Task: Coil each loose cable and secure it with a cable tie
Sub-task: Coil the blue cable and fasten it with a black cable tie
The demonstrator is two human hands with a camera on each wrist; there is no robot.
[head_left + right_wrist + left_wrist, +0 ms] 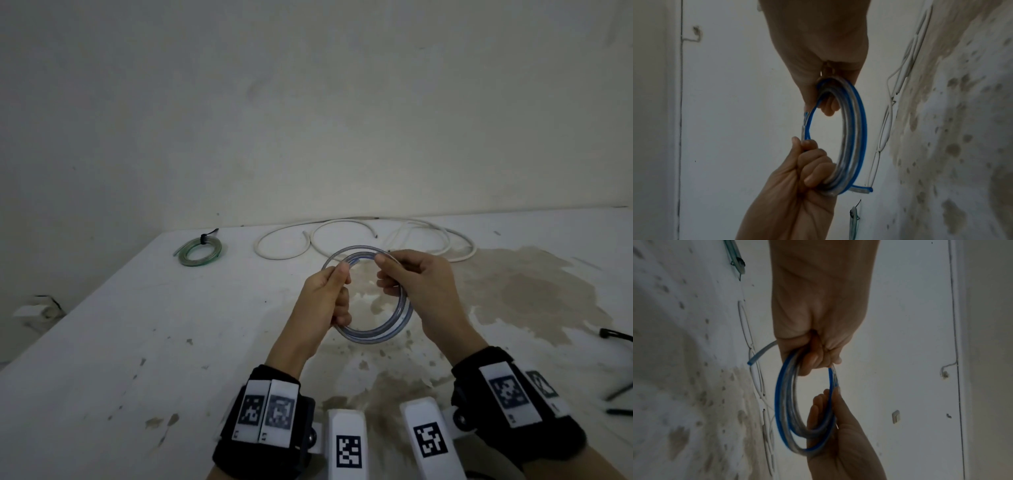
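A clear cable with a blue stripe (376,335) is wound into a coil of a few turns and held upright above the table (137,325). My left hand (339,286) grips the coil's left side with curled fingers, thumb on top. My right hand (387,270) pinches the upper right turns and holds the right side. In the left wrist view the coil (779,402) hangs from my left hand (813,356), and a short loose end (761,352) sticks out. The right wrist view shows the coil (859,129) between my right hand (828,100) and my left hand (809,172).
A green coil (200,251) bound with a black tie lies at the table's far left. A loose white cable (342,240) sprawls along the far edge by the wall. Black cable ties (616,335) lie at the right edge. Brown stains (534,294) mark the tabletop.
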